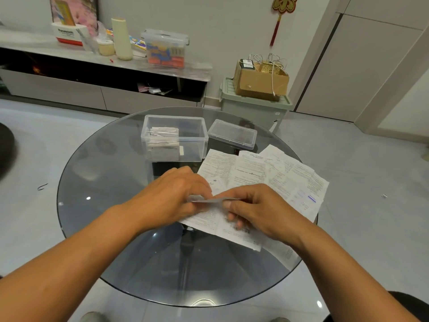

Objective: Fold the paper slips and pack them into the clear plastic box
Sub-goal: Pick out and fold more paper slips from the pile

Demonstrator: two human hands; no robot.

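While you are pinching the paper slip [214, 201] between both hands over the middle of the glass table [104, 182], you are working through the folding step, by my reading. Your left hand [173, 201] is curling its fingers down onto the slip's left end, and your right hand [253, 210] is nipping the right end between thumb and forefinger, the other fingers tucking loosely under it. The slip is showing you its thin edge, its long axis running left to right across you, just above the printed sheet lying flat beneath your hands.

Next you are likely going to need a firm crease along that fold, then a reach toward the far edge of the table, where the clear plastic box [192, 138] is standing open with folded slips [163, 140] already stacked in its left part. Its lid [232, 134] is lying just beside it to the right. More unfolded slips [278, 175] are spreading toward the table's right edge.
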